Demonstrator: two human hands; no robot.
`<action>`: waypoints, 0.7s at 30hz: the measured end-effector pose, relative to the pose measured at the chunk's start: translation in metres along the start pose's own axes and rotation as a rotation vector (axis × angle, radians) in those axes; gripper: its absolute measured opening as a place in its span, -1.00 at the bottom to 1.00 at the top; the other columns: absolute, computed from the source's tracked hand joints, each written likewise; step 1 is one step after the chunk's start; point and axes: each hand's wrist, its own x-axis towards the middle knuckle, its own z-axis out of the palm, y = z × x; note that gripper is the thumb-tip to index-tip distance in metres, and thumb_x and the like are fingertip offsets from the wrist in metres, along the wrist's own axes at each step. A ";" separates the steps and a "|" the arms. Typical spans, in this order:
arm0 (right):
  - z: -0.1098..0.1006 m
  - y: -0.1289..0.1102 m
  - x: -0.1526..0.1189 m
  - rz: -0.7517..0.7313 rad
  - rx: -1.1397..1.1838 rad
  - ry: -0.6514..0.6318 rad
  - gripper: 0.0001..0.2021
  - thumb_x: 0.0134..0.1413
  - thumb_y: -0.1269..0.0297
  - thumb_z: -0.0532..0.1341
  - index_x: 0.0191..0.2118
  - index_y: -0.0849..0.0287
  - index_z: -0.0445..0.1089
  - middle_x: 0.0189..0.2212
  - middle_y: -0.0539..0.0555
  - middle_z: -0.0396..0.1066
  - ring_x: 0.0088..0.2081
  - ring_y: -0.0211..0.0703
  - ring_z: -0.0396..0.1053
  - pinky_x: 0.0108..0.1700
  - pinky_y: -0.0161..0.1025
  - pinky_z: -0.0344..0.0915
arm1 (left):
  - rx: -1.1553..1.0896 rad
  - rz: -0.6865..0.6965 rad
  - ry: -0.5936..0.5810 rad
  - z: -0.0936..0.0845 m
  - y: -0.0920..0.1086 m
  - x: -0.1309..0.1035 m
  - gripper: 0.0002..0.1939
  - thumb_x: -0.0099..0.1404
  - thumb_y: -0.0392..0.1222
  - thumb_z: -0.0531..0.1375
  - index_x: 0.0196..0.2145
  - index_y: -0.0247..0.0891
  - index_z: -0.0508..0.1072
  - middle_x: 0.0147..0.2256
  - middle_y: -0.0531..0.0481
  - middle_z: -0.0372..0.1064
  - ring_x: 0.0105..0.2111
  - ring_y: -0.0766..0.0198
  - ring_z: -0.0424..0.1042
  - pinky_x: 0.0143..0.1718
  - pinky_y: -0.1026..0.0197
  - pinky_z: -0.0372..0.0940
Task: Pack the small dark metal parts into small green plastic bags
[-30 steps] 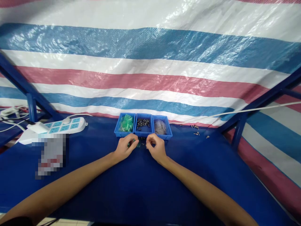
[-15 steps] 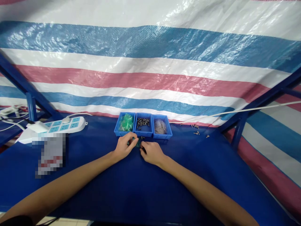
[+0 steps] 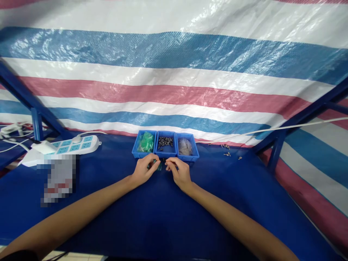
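Note:
My left hand (image 3: pixel 144 169) is closed around a small dark green piece (image 3: pixel 159 166), part of which shows beyond the thumb. Its exact kind is too small to tell. Just to the right, my right hand (image 3: pixel 179 173) has thumb and fingertips drawn together in a pinch. Whatever lies between those fingertips cannot be made out. Both hands are right in front of three blue bins. The left bin (image 3: pixel 133 151) holds green pieces in a clear bag, the middle bin (image 3: pixel 166 154) holds small dark metal screw-like parts, and the right bin (image 3: pixel 187 158) holds a clear bag of small parts.
Several loose small metal parts (image 3: pixel 227 154) lie on the blue table (image 3: pixel 152 217) at the right rear. A white power strip (image 3: pixel 92 144) with plugs and cables sits at the left, near a blurred grey item (image 3: pixel 62 177). Behind hangs a striped sheet (image 3: pixel 168 90) between blue frame bars.
My right hand has lifted and turned, its fingertips now pinched beside the green piece a little farther right. My left hand has stayed in place with the piece.

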 end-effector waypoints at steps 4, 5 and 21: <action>-0.002 -0.001 0.001 -0.056 -0.071 0.066 -0.87 0.21 0.29 0.12 -0.33 0.17 0.37 -0.38 0.05 0.38 -0.39 -0.24 0.37 -0.29 -0.29 0.33 | 0.003 0.005 -0.009 0.000 0.000 0.000 -0.89 0.34 -0.20 0.09 -0.31 -0.27 0.35 -0.49 0.09 0.30 -0.57 0.44 0.28 -0.52 0.38 0.19; -0.002 -0.002 0.001 -0.071 -0.101 0.081 -0.87 0.20 0.29 0.14 -0.35 0.17 0.36 -0.40 0.05 0.37 -0.39 -0.23 0.36 -0.29 -0.28 0.32 | 0.004 0.006 -0.010 0.000 0.000 0.000 -0.89 0.34 -0.19 0.09 -0.31 -0.27 0.35 -0.49 0.09 0.30 -0.57 0.44 0.28 -0.52 0.39 0.19; 0.000 -0.006 0.001 -0.003 -0.071 0.061 -0.87 0.16 0.27 0.16 -0.28 0.16 0.44 -0.39 0.05 0.50 -0.46 -0.23 0.46 -0.29 -0.28 0.40 | 0.058 0.077 -0.010 0.002 -0.001 0.003 -0.83 0.33 -0.15 0.12 -0.17 -0.26 0.40 -0.38 0.01 0.40 -0.59 0.46 0.26 -0.49 0.37 0.26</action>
